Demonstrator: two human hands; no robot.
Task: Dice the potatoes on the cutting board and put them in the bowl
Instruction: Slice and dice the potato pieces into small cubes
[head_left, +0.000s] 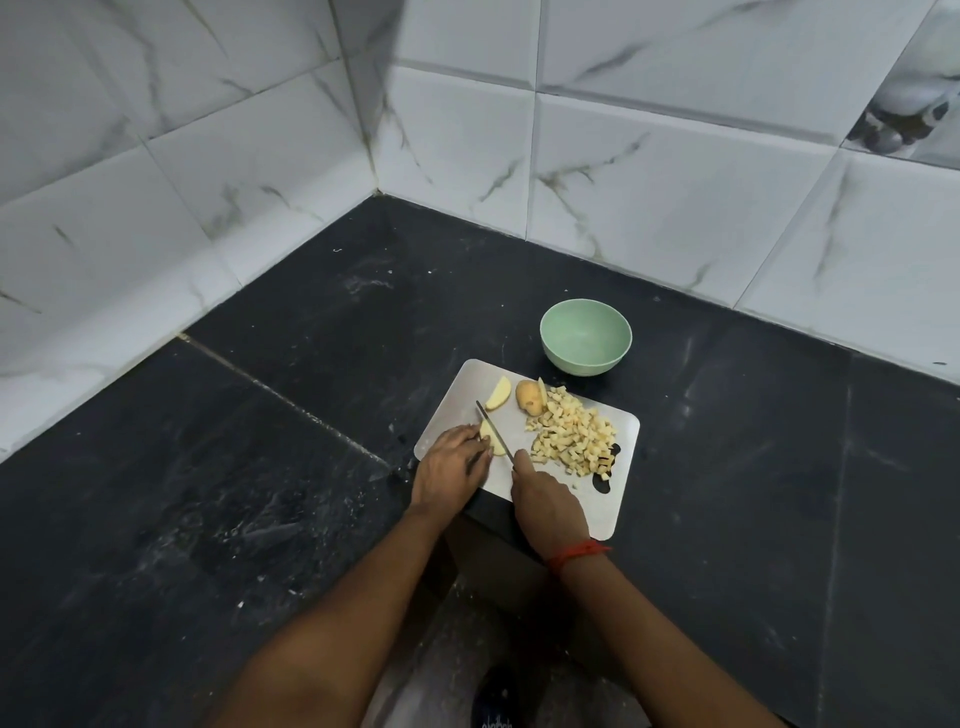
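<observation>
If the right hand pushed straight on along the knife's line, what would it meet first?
Probably the potato piece pinned under the left hand, close beside the knife; depth is unclear.

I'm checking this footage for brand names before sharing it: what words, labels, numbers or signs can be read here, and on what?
None can be read.
Dark item at the bottom edge: pale marks that may be lettering, cut off by the frame and too blurred to read.
No writing shows on the green bowl, cutting board, knife, potato slice or wall tiles.
</observation>
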